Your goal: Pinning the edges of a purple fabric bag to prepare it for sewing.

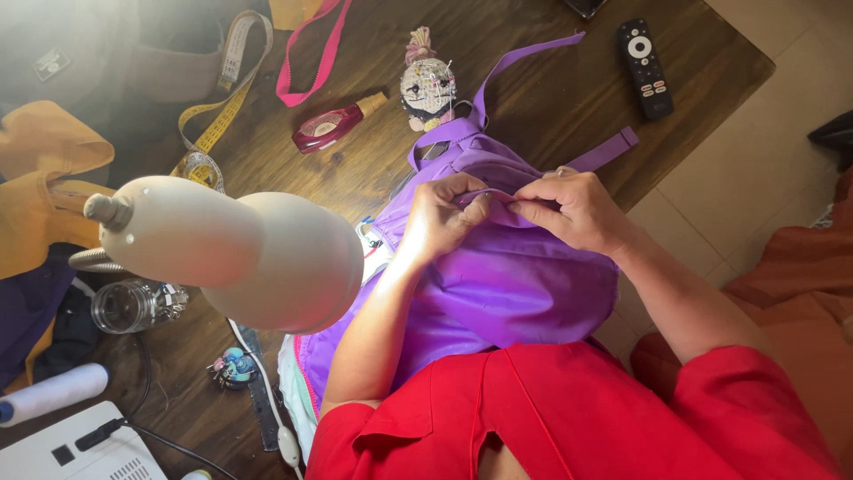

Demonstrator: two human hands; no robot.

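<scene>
Both hands meet over a glossy purple fabric garment with long straps (511, 284), bunched at the near edge of the dark brown wooden tabletop (551, 89) and spilling off it onto the person's lap. Left hand (444, 218) pinches a raised fold of the cloth between thumb and curled fingers; right hand (577, 212) grips the same fold from the other side, fingertips nearly touching the left's. One strap runs toward the far edge, another toward the right edge. Just past the garment, toward the far edge, lies a small knitted doll-shaped pincushion stuck with pins (427, 84), and beside it a dark red plastic bottle with a tan cap (336, 124) on its side. A black remote control (645, 67) sits near the far right corner, well apart from the hands, with bare wood between. A yellow measuring tape (218, 116) and a pink ribbon strip (311, 53) trail along the far left. A beige rounded lamp head (240, 244) crowds the left side, close to the left forearm. A clear glass jar (129, 305) stands below it, near the left edge.
</scene>
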